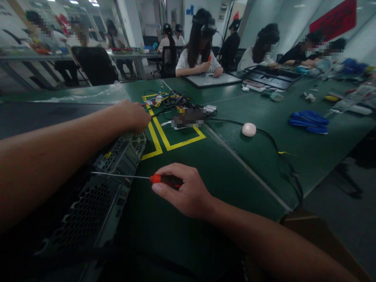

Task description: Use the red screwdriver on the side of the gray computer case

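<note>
My right hand [188, 190] is closed around the handle of a screwdriver [170, 180], red and black, with a long thin metal shaft. The shaft points left, and its tip overlaps the back of a computer case [85, 207] in view. The case has a honeycomb vent and a round fan grille and lies at the left edge of the table. Over its far end reaches my left hand [136, 115], back of the hand towards me; its fingers are hidden, so what they touch does not show. Just beyond it lies a bundle of cables [173, 100].
Yellow tape [185, 144] marks the green table [235, 172]. A pale rounded object [249, 129], a black cable [273, 143] and a folded blue item [308, 120] lie to the right. Across the table a person [199, 58] works at a flat panel [214, 80].
</note>
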The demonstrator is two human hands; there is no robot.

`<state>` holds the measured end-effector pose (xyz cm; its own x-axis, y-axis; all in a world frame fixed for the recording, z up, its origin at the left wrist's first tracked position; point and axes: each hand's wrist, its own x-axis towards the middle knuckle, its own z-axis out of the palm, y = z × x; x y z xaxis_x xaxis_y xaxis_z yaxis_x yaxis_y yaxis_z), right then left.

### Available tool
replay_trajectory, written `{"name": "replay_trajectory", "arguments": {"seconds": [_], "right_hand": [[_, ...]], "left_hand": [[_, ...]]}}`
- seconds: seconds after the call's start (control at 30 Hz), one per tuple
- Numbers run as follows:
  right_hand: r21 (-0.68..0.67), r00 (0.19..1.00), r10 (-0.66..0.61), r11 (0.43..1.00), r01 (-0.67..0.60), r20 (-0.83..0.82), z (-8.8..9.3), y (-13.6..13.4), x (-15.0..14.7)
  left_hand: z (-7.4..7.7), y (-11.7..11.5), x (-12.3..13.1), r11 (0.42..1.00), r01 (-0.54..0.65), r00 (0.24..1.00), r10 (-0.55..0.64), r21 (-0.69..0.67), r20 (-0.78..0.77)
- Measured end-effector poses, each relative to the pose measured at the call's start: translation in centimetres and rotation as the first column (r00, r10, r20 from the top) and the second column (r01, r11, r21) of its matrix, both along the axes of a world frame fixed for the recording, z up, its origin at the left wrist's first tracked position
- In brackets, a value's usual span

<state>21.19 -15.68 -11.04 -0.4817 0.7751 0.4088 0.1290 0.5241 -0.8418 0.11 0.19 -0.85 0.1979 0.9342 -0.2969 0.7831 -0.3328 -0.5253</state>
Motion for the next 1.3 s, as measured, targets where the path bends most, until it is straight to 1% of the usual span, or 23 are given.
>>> {"name": "replay_trajectory", "arguments": {"seconds": [0.2,0.43,0.67,0.73,0.83,0.93,1.07,1.17,1.3], "right_hand": [[0.037,0.999,0.007,0.999,-0.006,-0.031,-0.06,0.09,-0.08],[0.054,0.999,0.006,0.999,-0.004,-0.039,-0.32,0.13,-0.17],[0.048,1.000,0.013,0.999,-0.013,0.012,-0.23,0.09,-0.07],[0.042,1.000,0.025,0.999,-0.026,0.011,-0.28,0.04,-0.14],[-0.005,0.999,0.040,0.999,-0.040,-0.016,-0.30,-0.14,-0.29],[-0.051,0.999,0.023,0.998,-0.025,-0.046,-0.21,-0.31,-0.34],[-0.031,0.999,0.029,0.999,-0.030,-0.034,-0.07,-0.30,-0.24],[-0.040,0.999,0.037,0.998,-0.038,-0.017,-0.09,-0.20,-0.22],[-0.019,0.999,0.034,0.999,-0.034,-0.029,-0.33,-0.13,-0.30]], "left_hand": [[-0.12,-0.05,-0.09,1.000,-0.011,1.000,0.011,0.004,0.007],[-0.05,-0.29,0.07,1.000,-0.018,0.999,0.018,0.000,-0.029],[0.22,-0.38,0.34,0.999,-0.054,0.998,0.054,-0.007,0.015],[0.31,-0.42,0.47,0.998,-0.059,0.998,0.059,-0.014,-0.001],[0.37,-0.48,0.61,0.998,-0.058,0.998,0.057,-0.020,-0.025],[0.30,-0.46,0.59,0.998,-0.062,0.998,0.062,-0.023,-0.004],[0.27,-0.47,0.50,0.998,-0.058,0.998,0.057,-0.019,-0.013],[0.33,-0.52,0.45,0.999,-0.048,0.998,0.048,-0.022,-0.027],[0.26,-0.39,0.33,0.998,-0.060,0.998,0.060,-0.009,-0.005]]}}
